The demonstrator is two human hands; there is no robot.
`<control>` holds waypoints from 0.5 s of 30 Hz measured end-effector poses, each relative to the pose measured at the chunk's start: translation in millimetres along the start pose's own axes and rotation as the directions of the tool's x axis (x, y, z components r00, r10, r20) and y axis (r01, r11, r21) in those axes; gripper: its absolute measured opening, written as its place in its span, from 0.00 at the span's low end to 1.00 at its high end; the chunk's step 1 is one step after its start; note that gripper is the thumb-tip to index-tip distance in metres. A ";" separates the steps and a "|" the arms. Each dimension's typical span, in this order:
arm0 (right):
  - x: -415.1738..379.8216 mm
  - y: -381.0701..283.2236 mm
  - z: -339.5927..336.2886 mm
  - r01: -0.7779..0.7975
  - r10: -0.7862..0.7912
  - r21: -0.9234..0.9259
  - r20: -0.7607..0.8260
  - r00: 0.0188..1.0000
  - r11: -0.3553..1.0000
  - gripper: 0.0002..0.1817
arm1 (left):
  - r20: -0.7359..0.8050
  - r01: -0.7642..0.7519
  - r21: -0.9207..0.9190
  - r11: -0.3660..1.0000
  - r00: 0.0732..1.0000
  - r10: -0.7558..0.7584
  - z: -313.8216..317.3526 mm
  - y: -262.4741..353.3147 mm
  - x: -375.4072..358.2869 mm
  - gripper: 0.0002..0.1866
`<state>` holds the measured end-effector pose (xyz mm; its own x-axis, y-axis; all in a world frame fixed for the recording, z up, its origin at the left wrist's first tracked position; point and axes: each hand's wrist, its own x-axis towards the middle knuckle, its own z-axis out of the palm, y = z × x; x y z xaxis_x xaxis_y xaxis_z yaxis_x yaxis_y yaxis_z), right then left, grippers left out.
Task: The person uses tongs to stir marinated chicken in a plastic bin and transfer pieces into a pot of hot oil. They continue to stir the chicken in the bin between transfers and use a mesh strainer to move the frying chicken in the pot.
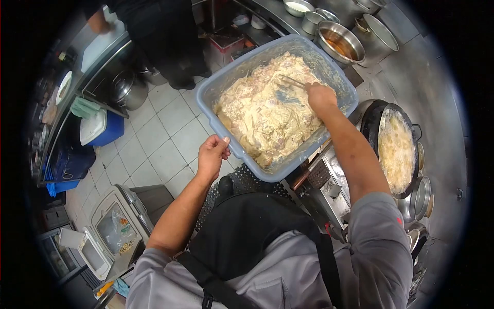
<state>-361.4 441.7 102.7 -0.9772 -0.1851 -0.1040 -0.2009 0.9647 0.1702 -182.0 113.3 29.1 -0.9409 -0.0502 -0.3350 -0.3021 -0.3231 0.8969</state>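
Observation:
A large blue-grey plastic tub point(206, 100) is in front of me, full of pieces of battered raw meat point(272, 116) in a thick pale-yellow coating. My left hand point(213, 153) is closed on the tub's near left rim, thumb on top. Over the right part of the tub, my right hand point(321, 98) is wrapped round thin metal tongs point(292, 81), whose tips point left into the batter. A bluish patch of tub bottom shows just below the tongs.
To the right, a wok point(396, 149) holds bubbling oil. Steel bowls, one with reddish-brown liquid point(340, 45), stand at the back right. Another person in dark clothes point(162, 38) stands at the far left. An open bin point(116, 226) and a blue cooler point(105, 129) are on the left.

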 end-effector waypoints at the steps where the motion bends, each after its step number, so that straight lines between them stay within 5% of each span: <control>1: -1.2 2.6 -3.5 -0.001 0.001 0.001 0.001 1.000 1.000 0.15 | 0.002 0.003 0.001 1.000 1.000 -0.003 -0.2 0.6 -0.7 0.11; 10: -34.1 60.0 -45.5 -0.014 0.069 0.280 -0.185 0.980 0.960 0.14 | 0.023 0.013 -0.018 1.000 1.000 -0.012 -3.9 -3.6 2.7 0.11; 13: -50.4 84.9 -68.9 -0.103 0.246 0.548 -0.194 0.950 0.830 0.15 | 0.031 0.015 -0.012 1.000 0.999 -0.015 -4.9 -4.0 2.7 0.11; 15: -67.8 93.4 -83.3 -0.082 0.200 0.449 -0.222 0.954 0.890 0.15 | 0.040 0.018 -0.006 1.000 0.999 -0.018 -2.3 -2.5 3.3 0.11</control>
<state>-319.6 528.7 207.2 -0.9880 -0.0250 0.1524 -0.0675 0.9576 -0.2799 -184.0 111.8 25.1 -0.9407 -0.0062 -0.3391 -0.3183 -0.3293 0.8890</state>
